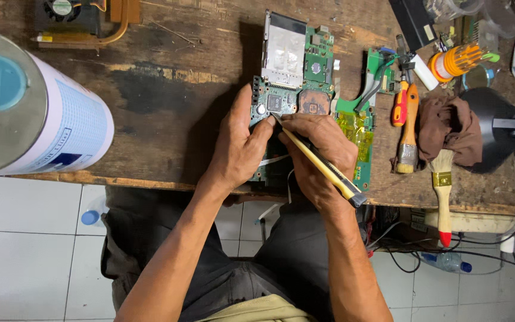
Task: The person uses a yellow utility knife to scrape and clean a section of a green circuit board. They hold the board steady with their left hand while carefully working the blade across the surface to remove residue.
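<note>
A green circuit board [296,65] with a silver metal shield lies on a worn wooden workbench [168,89]. My left hand [239,146] grips the board's near left edge, thumb pressed on it. My right hand [320,152] holds a yellow utility knife [323,167] like a pen. Its blade tip touches the board beside a black chip, just left of a bare copper-coloured square.
A large white and metal can [28,110] stands at the left. Right of the board lie a smaller green board [372,89], a red screwdriver [399,107], two brushes [442,191], a brown rag [451,128] and a black lamp [499,128]. A fan with copper pipe [78,18] sits far left.
</note>
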